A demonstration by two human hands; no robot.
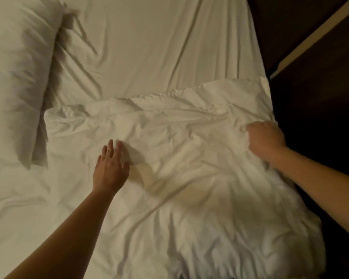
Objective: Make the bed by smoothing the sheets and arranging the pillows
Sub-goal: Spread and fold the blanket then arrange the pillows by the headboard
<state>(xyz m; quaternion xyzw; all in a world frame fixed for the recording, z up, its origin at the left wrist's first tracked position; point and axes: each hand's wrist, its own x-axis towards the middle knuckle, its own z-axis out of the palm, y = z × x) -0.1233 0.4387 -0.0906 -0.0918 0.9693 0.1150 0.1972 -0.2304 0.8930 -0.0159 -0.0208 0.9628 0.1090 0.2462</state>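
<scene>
A crumpled white duvet (189, 158) covers the near half of the bed, its top edge lying across the middle. Beyond it the fitted sheet (149, 47) shows long creases. One white pillow (18, 77) lies at the left side. My left hand (111, 168) rests flat on the duvet with its fingers spread, holding nothing. My right hand (265, 140) is closed on a bunch of the duvet near the bed's right edge.
The right edge of the bed (258, 57) drops off to a dark floor (310, 127). A pale strip (314, 37) runs diagonally across that dark area at the top right.
</scene>
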